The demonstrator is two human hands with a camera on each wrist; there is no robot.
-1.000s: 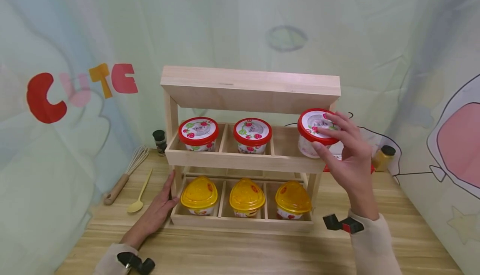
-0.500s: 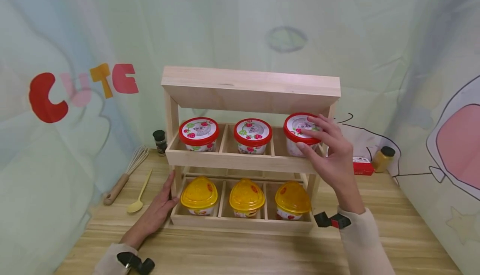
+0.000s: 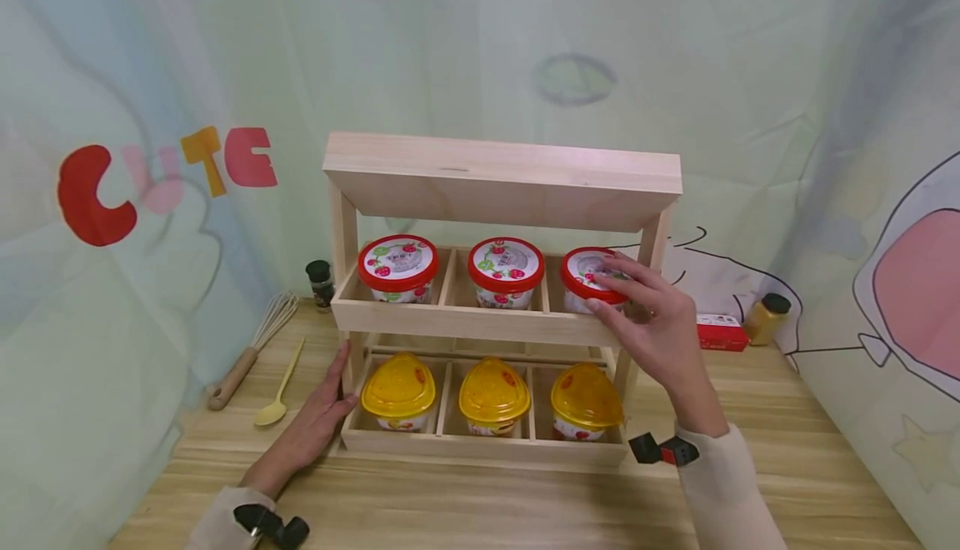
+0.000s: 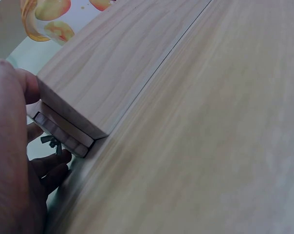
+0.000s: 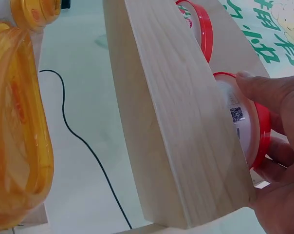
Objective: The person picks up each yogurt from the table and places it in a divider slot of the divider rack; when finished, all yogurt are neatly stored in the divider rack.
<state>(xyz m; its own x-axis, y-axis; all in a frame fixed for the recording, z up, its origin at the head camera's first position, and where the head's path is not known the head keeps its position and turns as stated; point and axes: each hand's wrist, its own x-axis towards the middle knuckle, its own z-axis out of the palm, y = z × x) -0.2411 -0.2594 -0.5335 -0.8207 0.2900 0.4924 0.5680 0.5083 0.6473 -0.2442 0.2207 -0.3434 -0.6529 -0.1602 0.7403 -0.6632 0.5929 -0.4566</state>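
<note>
Two hands: both at the rack point(image 3: 480, 323) on the counter point(image 3: 480, 500).
Whisk point(image 3: 251, 350), spoon point(image 3: 279, 387): lying left of the rack.
Left hand point(image 3: 311, 429): fingers straight, open grip, resting against the rack's lower left corner.
Upper shelf: three red-lidded cups, one per compartment.
Lower shelf: three yellow-lidded cups point(image 3: 491, 396).
Right hand point(image 3: 652, 333): grip curled round the right cup point(image 3: 588, 277), which sits in the upper right compartment.
Red box point(image 3: 720, 332), yellow jar point(image 3: 767, 317): right of the rack.
</note>
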